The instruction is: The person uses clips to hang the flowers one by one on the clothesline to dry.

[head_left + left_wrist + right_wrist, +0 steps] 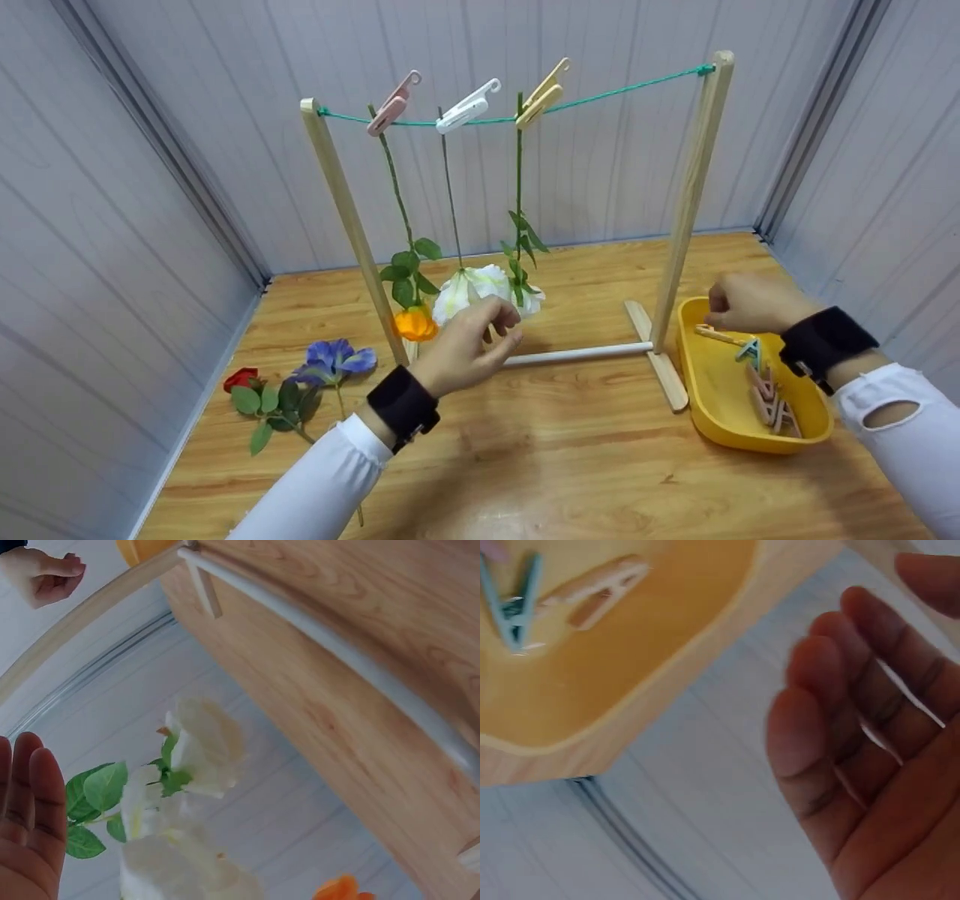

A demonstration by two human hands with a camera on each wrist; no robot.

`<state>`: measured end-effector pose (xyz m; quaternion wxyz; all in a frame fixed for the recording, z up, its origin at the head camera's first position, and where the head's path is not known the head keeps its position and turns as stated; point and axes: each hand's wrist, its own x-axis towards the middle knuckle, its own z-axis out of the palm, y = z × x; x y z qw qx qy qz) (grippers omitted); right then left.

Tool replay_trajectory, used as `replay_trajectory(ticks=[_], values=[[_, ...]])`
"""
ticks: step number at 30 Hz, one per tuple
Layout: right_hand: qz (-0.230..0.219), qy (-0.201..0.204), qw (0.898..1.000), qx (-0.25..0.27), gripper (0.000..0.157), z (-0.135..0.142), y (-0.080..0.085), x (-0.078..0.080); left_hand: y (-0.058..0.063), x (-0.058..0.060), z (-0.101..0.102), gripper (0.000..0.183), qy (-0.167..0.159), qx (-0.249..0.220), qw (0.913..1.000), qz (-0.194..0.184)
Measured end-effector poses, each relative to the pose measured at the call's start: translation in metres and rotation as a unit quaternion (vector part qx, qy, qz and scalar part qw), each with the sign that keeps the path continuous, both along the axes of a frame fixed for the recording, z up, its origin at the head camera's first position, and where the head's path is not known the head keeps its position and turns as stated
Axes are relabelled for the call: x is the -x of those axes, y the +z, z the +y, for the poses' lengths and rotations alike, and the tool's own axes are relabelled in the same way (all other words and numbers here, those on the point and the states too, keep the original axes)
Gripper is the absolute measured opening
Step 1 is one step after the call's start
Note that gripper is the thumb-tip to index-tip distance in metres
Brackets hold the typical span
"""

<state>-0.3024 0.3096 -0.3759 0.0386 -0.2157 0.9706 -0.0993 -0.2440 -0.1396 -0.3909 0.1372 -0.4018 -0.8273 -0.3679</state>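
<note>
A pink clothespin, a white clothespin and a yellow clothespin clip flower stems to a green cord. Upside down from them hang an orange flower, a large white flower and a white rose. My left hand, holding nothing, is in front of the white blooms with fingers loosely bent. Over the yellow tub is my right hand, fingers slightly curved and apart from the pegs. Inside lie a beige clothespin, a teal one and several pink ones.
Wooden posts hold the cord at both ends, joined low down by a white rod. One wooden foot stands beside the tub. A purple flower and a red rose lie at the table's left. Panelled walls enclose the table.
</note>
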Motion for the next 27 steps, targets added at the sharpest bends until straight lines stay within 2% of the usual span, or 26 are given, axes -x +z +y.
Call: replay_trajectory(ticks=[3, 6, 10, 12, 14, 16, 21, 27], values=[[-0.003, 0.002, 1.000, -0.013, 0.015, 0.011, -0.017, 0.008, -0.007, -0.003, -0.003, 0.014, 0.006, 0.022, 0.9997, -0.006], [-0.001, 0.000, 1.000, -0.029, 0.017, 0.019, -0.033, 0.016, -0.011, -0.005, -0.005, 0.015, 0.014, 0.037, 0.9991, -0.011], [0.004, -0.006, 1.000, -0.027, 0.017, 0.023, -0.052, 0.025, -0.018, -0.008, -0.006, 0.014, 0.010, 0.037, 0.9992, -0.014], [0.004, -0.010, 1.000, -0.019, 0.021, 0.023, -0.061, 0.029, -0.022, -0.009, -0.006, 0.015, 0.004, 0.034, 0.9991, -0.026], [0.003, -0.018, 1.000, -0.010, 0.032, 0.023, -0.068, 0.032, -0.027, -0.011, -0.006, 0.015, -0.001, 0.035, 0.9986, -0.040], [-0.002, -0.029, 1.000, -0.004, 0.040, 0.022, -0.074, 0.034, -0.030, -0.013, -0.007, 0.016, -0.001, 0.041, 0.9975, -0.058], [-0.011, -0.049, 0.999, -0.013, 0.044, 0.023, -0.085, 0.035, -0.035, -0.017, -0.008, 0.017, 0.003, 0.061, 0.9953, -0.075], [0.022, -0.026, 0.999, -0.001, 0.047, 0.026, -0.095, 0.036, -0.036, -0.017, -0.010, 0.017, 0.007, 0.074, 0.9941, -0.079]])
